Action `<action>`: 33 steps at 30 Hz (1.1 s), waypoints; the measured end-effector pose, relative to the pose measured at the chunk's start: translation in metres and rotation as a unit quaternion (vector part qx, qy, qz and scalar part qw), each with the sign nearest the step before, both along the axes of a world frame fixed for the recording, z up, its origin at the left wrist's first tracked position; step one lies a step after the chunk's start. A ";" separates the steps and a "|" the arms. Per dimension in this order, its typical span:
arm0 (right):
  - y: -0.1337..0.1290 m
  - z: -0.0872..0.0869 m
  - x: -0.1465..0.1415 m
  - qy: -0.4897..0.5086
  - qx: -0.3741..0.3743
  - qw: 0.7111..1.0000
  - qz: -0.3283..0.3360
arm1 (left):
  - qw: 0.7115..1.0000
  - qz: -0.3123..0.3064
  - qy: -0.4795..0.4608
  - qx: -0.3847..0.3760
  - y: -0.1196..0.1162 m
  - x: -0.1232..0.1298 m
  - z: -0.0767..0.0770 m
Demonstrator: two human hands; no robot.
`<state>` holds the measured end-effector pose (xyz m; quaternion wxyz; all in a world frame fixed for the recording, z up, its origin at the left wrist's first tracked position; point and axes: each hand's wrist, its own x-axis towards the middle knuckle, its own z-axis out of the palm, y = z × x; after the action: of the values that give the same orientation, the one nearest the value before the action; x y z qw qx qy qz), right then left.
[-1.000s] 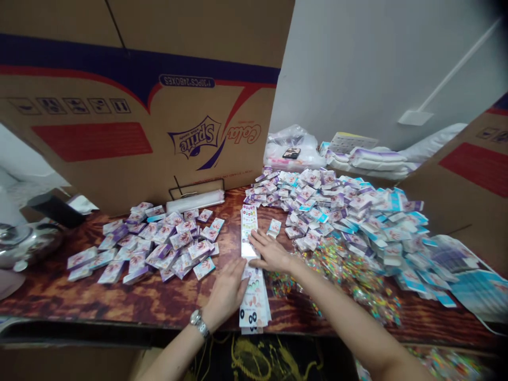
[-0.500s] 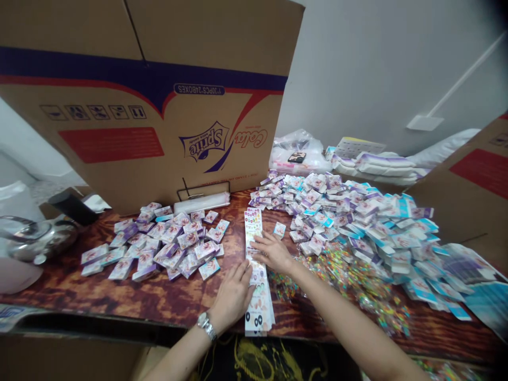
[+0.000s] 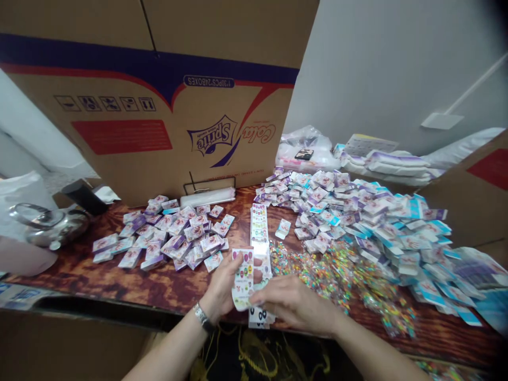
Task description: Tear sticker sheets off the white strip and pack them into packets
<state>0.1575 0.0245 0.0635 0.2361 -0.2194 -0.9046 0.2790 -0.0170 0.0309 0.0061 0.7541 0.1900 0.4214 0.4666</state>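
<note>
Left hand (image 3: 224,286) grips a printed sticker sheet (image 3: 243,278) between thumb and fingers; right hand (image 3: 296,301), fingers half-curled, rests over a stack of sheets (image 3: 260,315), hold undeterminable.

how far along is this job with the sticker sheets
Looks done: an overlapping row of white printed sticker sheets lies on the dark wood-grain table. In hand: the left hand grips one white sticker sheet, with the right hand next to it. Left: a large heap of small white, purple and teal packets and a smaller pile lie loose, so probably early on.
</note>
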 end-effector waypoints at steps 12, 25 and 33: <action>0.025 -0.030 -0.012 0.058 0.213 0.955 -0.196 | 0.984 -0.079 0.097 0.124 -0.012 -0.002 0.001; 0.008 -0.050 -0.015 0.002 0.172 0.975 -0.140 | 0.996 0.000 0.023 0.088 -0.012 0.004 0.002; 0.004 -0.051 -0.016 0.042 -0.051 0.965 -0.255 | 0.951 -0.043 0.215 0.218 -0.017 -0.004 -0.018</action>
<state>0.1413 0.0282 0.0129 0.3256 -0.4426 -0.7925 0.2647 -0.0214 0.0143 -0.0118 0.6053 0.4632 0.4531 0.4624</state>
